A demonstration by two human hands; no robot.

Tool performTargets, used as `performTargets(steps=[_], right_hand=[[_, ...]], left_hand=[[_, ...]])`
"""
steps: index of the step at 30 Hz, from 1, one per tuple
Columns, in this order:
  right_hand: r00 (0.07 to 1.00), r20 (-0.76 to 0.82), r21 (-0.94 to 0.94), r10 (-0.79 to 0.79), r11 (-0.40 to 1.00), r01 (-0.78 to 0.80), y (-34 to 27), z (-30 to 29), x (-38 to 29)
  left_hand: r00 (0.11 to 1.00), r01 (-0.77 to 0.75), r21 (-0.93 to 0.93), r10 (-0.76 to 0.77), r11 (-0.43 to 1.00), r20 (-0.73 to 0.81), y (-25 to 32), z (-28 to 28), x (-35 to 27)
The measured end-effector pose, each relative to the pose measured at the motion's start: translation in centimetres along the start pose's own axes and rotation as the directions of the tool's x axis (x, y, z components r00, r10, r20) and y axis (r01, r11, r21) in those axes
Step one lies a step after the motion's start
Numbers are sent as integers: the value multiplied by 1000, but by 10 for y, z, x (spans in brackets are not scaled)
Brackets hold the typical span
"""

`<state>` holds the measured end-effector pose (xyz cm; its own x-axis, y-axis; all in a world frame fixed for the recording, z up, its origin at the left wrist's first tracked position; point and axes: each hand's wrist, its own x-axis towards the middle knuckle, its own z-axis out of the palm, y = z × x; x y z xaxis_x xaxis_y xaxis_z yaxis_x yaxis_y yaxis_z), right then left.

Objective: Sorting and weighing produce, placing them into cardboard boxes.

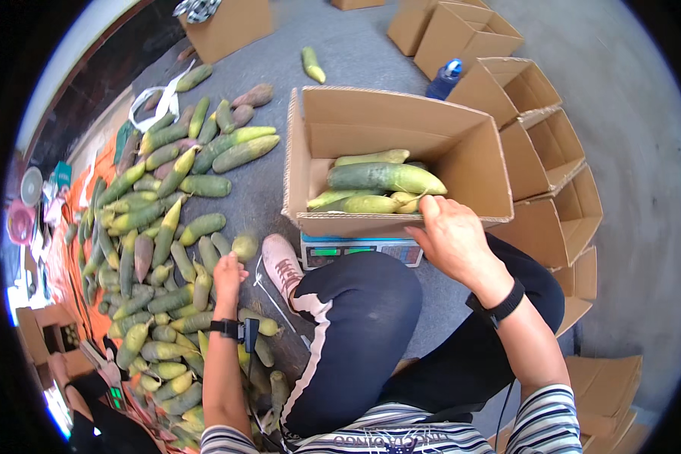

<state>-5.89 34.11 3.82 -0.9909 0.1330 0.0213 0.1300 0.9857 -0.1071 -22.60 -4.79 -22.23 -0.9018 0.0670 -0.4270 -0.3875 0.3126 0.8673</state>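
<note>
Low on my left, my left hand (pixel 230 278) has its fingers curled beside a round-looking green radish (pixel 245 248), slightly blurred at its edge. The fingertips appear to pinch its near end. My right hand (pixel 457 241) grips the near rim of an open cardboard box (pixel 397 122) by its right corner, thumb outside and fingers over the edge. Inside the box lie several green radishes (pixel 386 177), one long and dark green at one end. Under the box is a digital scale (pixel 363 252) with lit green displays, partly hidden by the box and my knee.
A large heap of green radishes (pixel 164 306) spreads along my left. Open cardboard boxes (pixel 536 147) line the right, near a blue bottle (pixel 444 79). One radish (pixel 312 65) lies beyond the box. A white plastic bag (pixel 159 108) sits at the heap's far end. Another person's arm (pixel 71 386) shows lower left.
</note>
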Motion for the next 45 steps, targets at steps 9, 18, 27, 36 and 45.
performTargets(steps=[9,18,27,36,45], right_hand=[[996,-85,11,-15,1000,16,6,10,-4],[995,-101,-55,-4,999,-2,10,19,-8],[995,-99,-41,-3,999,-1,8,19,-8],[993,-117,-72,-30,997,21,9,24,-9],[999,-22,-38,-47,998,46,9,9,-8]], left_hand=[[983,-141,-88,150,986,109,177,-45,-138],[851,-424,-564,525,709,21,327,13,-208],[697,-474,-113,450,873,559,330,122,-152],[806,-435,33,372,900,460,276,55,-162],[837,-401,748,-120,529,534,64,-7,-163]])
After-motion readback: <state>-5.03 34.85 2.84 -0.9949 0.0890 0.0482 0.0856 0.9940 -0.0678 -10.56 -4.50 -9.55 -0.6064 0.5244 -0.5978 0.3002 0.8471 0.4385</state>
